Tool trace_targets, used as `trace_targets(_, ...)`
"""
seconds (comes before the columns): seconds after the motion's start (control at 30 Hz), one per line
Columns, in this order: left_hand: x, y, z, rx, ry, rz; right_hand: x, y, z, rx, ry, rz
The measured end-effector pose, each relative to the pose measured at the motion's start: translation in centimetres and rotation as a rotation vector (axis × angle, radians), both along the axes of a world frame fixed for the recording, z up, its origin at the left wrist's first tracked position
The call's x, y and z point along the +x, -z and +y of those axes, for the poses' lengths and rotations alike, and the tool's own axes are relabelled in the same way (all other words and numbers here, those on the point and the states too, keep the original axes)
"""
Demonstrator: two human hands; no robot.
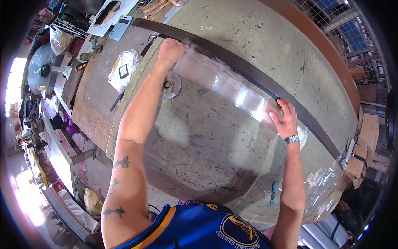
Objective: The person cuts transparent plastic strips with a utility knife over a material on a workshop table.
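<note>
A long strip of clear plastic film (224, 81) stretches across the worktable, blurred and glossy with reflections. At its far left end my left hand (172, 52) is closed in a fist on the film. My right hand (286, 118) rests at the right part of the film, thumb and fingers apart, fingertips touching the edge of a long dark flat bar (244, 68). The bar lies along the film's far side. Just below my left wrist sits a clear roll (171, 86) with a round core.
A teal utility knife (273, 193) lies near my right forearm. Crumpled clear film (325, 191) piles at the right edge. At left are a plastic bag (124, 68), a calculator (120, 28) and an orange-black cutter (81, 66). A brown strip (331, 54) borders the far side.
</note>
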State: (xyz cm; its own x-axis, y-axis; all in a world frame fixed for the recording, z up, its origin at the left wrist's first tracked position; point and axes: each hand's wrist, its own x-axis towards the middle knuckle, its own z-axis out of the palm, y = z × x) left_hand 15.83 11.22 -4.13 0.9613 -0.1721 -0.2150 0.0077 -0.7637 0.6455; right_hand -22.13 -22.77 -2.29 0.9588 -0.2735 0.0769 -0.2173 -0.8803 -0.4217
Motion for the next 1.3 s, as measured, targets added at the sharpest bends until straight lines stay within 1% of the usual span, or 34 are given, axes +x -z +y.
trace_targets(0.1,0.2,-0.5,-0.1,-0.146,0.1,0.086,0.4,-0.4,0.5,0.005,0.0,-0.03)
trace_targets(0.17,-1.8,-3.9,-1.6,-0.322,0.221,0.003,1.5,-1.9,1.1,0.025,-0.011,-0.087)
trace_targets(0.2,-3.4,-6.4,-2.4,-0.408,0.28,-0.037,2.4,-3.0,1.5,0.038,-0.018,-0.113)
trace_targets(0.23,-4.9,-9.1,-3.5,-0.421,0.351,-0.082,3.7,-4.3,1.9,0.093,-0.026,-0.123)
trace_targets(0.3,-7.5,-14.4,-5.8,-0.479,0.526,-0.139,6.6,-7.7,3.9,0.078,-0.033,-0.255)
trace_targets(0.33,-8.8,-16.6,-6.8,-0.523,0.628,-0.144,8.2,-9.6,5.4,0.168,-0.038,-0.33)
trace_targets(0.37,-10.2,-18.9,-7.8,-0.54,0.678,-0.143,9.9,-11.4,6.8,0.257,-0.042,-0.404)
trace_targets(0.4,-11.4,-20.8,-8.6,-0.557,0.731,-0.14,11.5,-12.7,7.9,0.29,-0.09,-0.571)
trace_targets(0.47,-12.3,-24.1,-9.5,-0.729,0.838,-0.077,13.9,-14.4,8.6,0.435,-0.214,-0.735)
trace_targets(0.53,-13.5,-26.0,-9.8,-0.741,0.855,-0.195,14.7,-15.4,8.4,0.664,-0.369,-0.728)
trace_targets(0.57,-14.2,-26.8,-9.4,-0.663,0.816,-0.347,13.8,-15.8,8.8,0.727,-0.212,-0.599)
trace_targets(0.63,-13.6,-26.6,-8.6,-0.627,0.685,-0.369,12.0,-14.8,7.5,0.578,-0.12,-0.431)
trace_targets(0.67,-12.0,-25.7,-8.0,-0.665,0.596,-0.237,10.9,-14.0,6.8,0.504,-0.075,-0.346)
trace_targets(0.7,-10.2,-24.0,-6.7,-0.652,0.557,-0.246,9.6,-13.2,6.3,0.457,-0.084,-0.382)
trace_targets(0.73,-8.2,-21.6,-5.2,-0.636,0.517,-0.256,8.0,-12.8,5.6,0.428,-0.028,-0.262)
trace_targets(0.77,-6.3,-19.1,-3.5,-0.59,0.456,-0.192,6.1,-12.4,4.8,0.402,0.027,-0.141)
trace_targets(0.8,-5.1,-16.5,-1.9,-0.542,0.394,-0.131,4.1,-11.7,3.6,0.309,0.037,-0.068)
trace_targets(0.87,-5.7,-11.3,0.4,-0.485,0.242,-0.129,0.5,-9.9,1.2,0.146,0.078,0.06)
trace_targets(0.93,-6.9,-7.4,1.9,-0.359,0.142,-0.132,-2.7,-8.2,-1.3,0.042,0.12,0.143)
trace_targets(1.0,-7.4,-3.3,3.1,-0.3,0.096,-0.181,-6.1,-6.5,-3.8,-0.028,0.146,0.198)
trace_targets(1.03,-7.4,-1.8,3.5,-0.273,0.077,-0.204,-7.3,-5.9,-5.0,-0.088,0.188,0.268)
trace_targets(1.1,-7.4,0.3,3.9,-0.121,0.116,-0.378,-9.3,-5.0,-6.9,-0.107,0.206,0.299)
trace_targets(1.13,-7.4,0.8,3.9,-0.049,0.134,-0.467,-10.1,-4.7,-7.8,-0.118,0.216,0.314)
trace_targets(1.23,-7.3,1.4,3.7,0.01,0.131,-0.46,-11.3,-3.9,-8.6,-0.12,0.245,0.338)
trace_targets(1.3,-7.1,1.9,3.7,0.003,0.113,-0.415,-11.5,-3.9,-8.6,-0.116,0.272,0.371)
